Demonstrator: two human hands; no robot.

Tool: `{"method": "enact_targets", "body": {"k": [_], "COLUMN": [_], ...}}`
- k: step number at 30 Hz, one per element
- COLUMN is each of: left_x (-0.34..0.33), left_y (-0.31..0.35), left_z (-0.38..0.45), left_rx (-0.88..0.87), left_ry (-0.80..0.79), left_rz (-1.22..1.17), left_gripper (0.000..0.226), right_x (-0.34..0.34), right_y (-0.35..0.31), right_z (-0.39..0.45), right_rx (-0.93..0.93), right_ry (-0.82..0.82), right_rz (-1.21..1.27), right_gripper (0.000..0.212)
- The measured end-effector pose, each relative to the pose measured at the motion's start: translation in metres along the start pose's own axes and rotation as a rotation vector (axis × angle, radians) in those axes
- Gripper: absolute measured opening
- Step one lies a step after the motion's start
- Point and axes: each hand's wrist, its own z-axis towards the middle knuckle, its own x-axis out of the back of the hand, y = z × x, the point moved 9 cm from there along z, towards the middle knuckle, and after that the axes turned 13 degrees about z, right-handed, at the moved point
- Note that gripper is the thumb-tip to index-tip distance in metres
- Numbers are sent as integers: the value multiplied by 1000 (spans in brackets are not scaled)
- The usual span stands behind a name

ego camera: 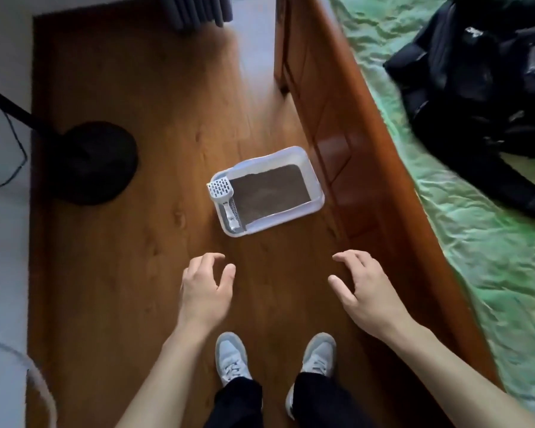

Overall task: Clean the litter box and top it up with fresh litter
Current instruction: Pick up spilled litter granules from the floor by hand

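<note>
Litter box: on floor beside bed frame; scoop parked on its end ledge, ready to hand. Left hand, right hand: loosely spread, empty, poised above.

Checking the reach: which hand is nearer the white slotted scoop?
The left hand; the white slotted plastic scoop rests on the litter box's left end, farther from the right hand.

- Both bare forearms reach forward and down, side by side and apart.
- Left hand hangs palm-down, fingers loosely curled, holding nothing.
- Right hand likewise, fingers spread and relaxed, holding nothing.
</note>
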Motion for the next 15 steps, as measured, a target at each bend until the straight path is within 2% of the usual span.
{"method": "enact_targets", "body": {"k": [5, 11, 15], "left_x": [-90, -213, -277], "left_y": [-47, -72, -85], "left_z": [72, 148, 198], "left_rx": [-69, -329, -283], "left_ry": [26, 30, 78], "left_rz": [68, 217, 374], "left_gripper": [25, 24, 33], "right_x": [-84, -167, -207], "right_y": [92, 202, 261], "right_z": [52, 112, 146], "right_rx": [-73, -73, -34], "right_ry": [26, 106, 105], "right_rz": [11, 60, 27], "right_gripper": [41, 41, 42]}}
